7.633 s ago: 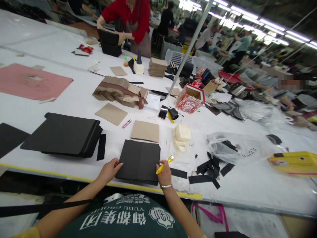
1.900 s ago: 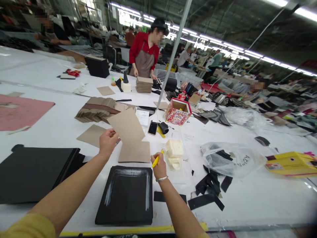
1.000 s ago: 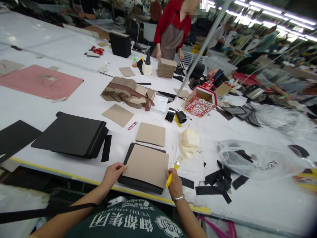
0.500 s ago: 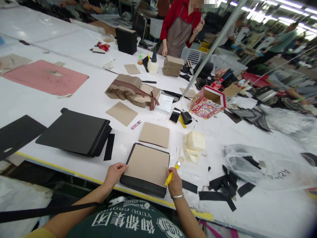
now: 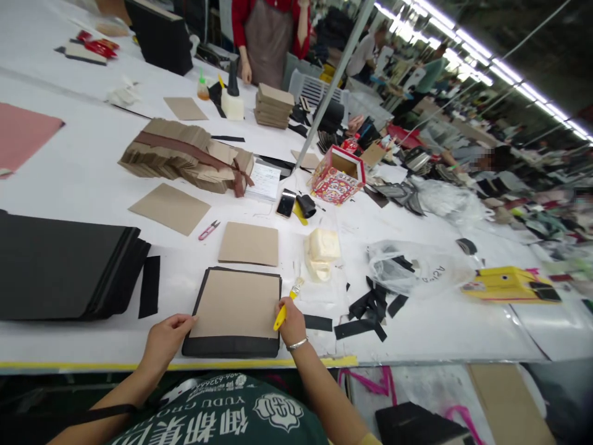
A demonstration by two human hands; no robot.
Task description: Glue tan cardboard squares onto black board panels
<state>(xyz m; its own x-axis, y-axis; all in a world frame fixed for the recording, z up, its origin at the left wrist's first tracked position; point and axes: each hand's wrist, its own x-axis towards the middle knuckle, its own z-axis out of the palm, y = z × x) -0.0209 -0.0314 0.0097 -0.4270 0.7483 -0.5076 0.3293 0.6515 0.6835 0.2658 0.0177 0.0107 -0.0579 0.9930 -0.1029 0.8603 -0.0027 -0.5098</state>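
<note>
A beige cardboard panel (image 5: 237, 303) lies on top of a stack of black sheets (image 5: 229, 347), whose black border shows around it. My left hand (image 5: 170, 337) has its thumb and fingers together at the panel's left edge. In my right hand (image 5: 291, 322) is a yellow-handled paintbrush (image 5: 283, 314), bristles pointing away from me; this hand rests at the panel's right edge. Beyond the stack lies another beige panel (image 5: 249, 244). A cream-coloured plastic container (image 5: 323, 246) with a cut opening stands to its right.
Black sheets (image 5: 65, 266) are piled at left beside a black strip (image 5: 149, 287). Pink thread snips (image 5: 209, 230), a phone (image 5: 286, 203) and a patterned box (image 5: 337, 178) lie farther back. Black scraps (image 5: 370, 309) and a plastic bag (image 5: 417, 269) are at right. Across the table stands a person (image 5: 269, 43).
The view has swung to the right, so the table's things appear farther left. Both hands keep their places at the panel's edges, and the right still holds the paintbrush.
</note>
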